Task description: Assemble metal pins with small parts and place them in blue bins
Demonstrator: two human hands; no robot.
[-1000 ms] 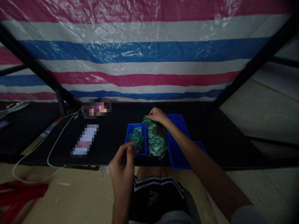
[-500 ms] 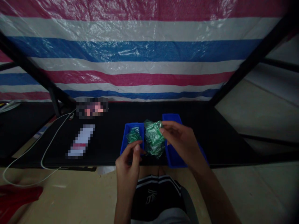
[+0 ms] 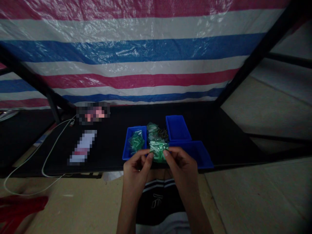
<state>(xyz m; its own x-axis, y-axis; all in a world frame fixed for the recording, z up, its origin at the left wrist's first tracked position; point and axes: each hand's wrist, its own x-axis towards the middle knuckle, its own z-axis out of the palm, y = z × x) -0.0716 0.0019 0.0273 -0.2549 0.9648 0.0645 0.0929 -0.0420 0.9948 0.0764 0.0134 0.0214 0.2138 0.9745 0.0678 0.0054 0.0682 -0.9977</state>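
My left hand (image 3: pixel 137 165) and my right hand (image 3: pixel 181 162) meet at the front edge of a black table (image 3: pixel 109 146), both pinching a small green piece (image 3: pixel 158 152) between fingertips. Just beyond the hands lies a pile of green parts in clear plastic (image 3: pixel 156 138). A small blue bin (image 3: pixel 135 143) holding more green parts sits to the left of the pile. Two empty-looking blue bins (image 3: pixel 177 127) (image 3: pixel 197 153) stand to the right.
A white cable (image 3: pixel 52 148) loops off the table's left front edge. Two blurred-out flat items (image 3: pixel 83 150) (image 3: pixel 93 113) lie left of the bins. A striped tarp (image 3: pixel 136 58) hangs behind. Black frame bars (image 3: pixel 255 55) slant at both sides. A red object (image 3: pixel 19 208) lies on the floor.
My right hand left the far side of the green pile and came back toward me. It now meets my left hand at the table's front edge, both pinching a green piece.
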